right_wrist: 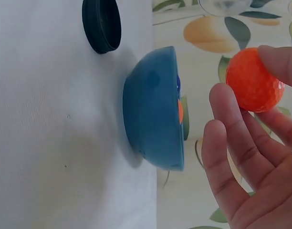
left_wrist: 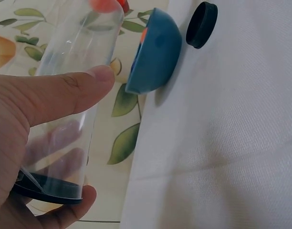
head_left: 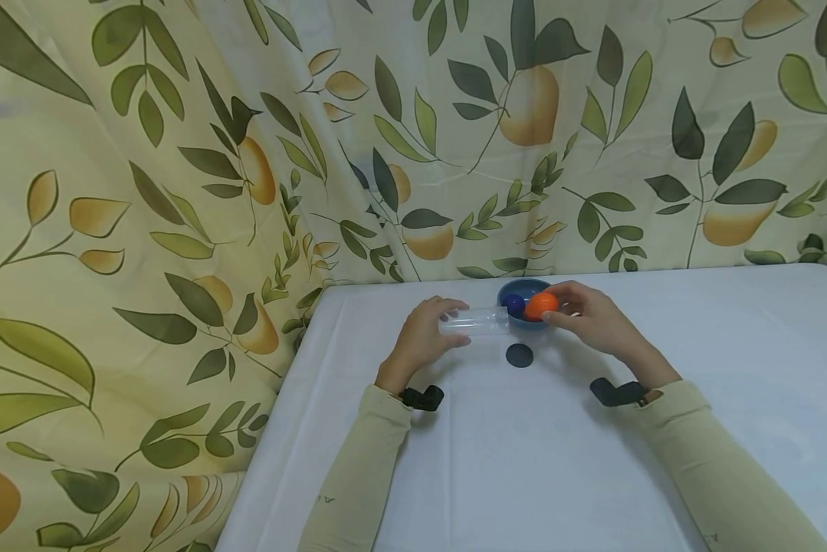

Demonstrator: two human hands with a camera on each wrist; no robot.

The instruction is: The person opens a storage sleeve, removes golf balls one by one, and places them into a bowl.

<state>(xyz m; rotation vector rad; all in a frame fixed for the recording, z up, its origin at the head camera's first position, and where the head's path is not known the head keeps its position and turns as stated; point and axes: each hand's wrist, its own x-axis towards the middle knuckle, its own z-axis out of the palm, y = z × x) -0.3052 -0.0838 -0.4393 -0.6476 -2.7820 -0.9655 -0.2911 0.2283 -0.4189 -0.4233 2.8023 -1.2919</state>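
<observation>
A clear plastic tube (head_left: 478, 321) lies nearly level in my left hand (head_left: 423, 331), thumb on one side and fingers on the other. Its closed end has a dark base (left_wrist: 50, 191), and the other end points toward the bowl. My right hand (head_left: 595, 322) pinches a dimpled orange golf ball (right_wrist: 255, 79) between thumb and fingertips, near the tube's open end and above the bowl's rim. Inside the blue bowl (right_wrist: 153, 109) sit a dark blue ball (head_left: 514, 305) and another orange ball (right_wrist: 181, 112), mostly hidden by the bowl's wall.
A round dark cap (head_left: 520, 355) lies on the white-covered table (head_left: 523, 460), just in front of the bowl. Behind the table's far edge hangs a leaf-and-fruit patterned curtain (head_left: 613, 169), which also runs along the left side.
</observation>
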